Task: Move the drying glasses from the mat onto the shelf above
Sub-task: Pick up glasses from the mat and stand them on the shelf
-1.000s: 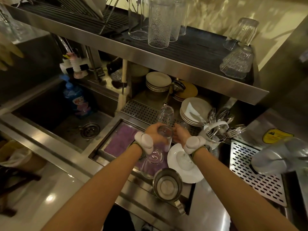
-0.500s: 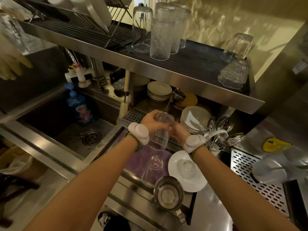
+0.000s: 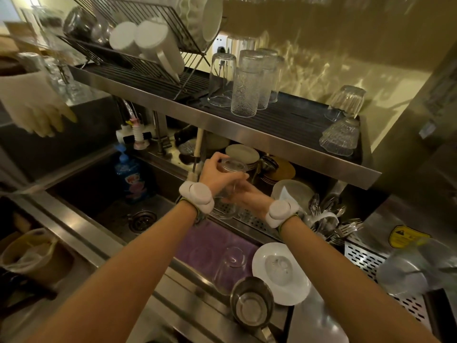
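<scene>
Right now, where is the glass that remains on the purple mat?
In the head view it stands inverted at lower centre, on the purple mat's right part, just left of the white plate and behind the steel cup.

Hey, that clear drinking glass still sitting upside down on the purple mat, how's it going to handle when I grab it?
The clear upturned glass is probably fragile and easily knocked against the steel cup and white plate beside it. Smooth and possibly still damp, it may be slippery. Resting rim-down on the soft purple mat, it looks fairly stable.

No legible text: yellow sticker and blue bottle's label both blurred.
</scene>
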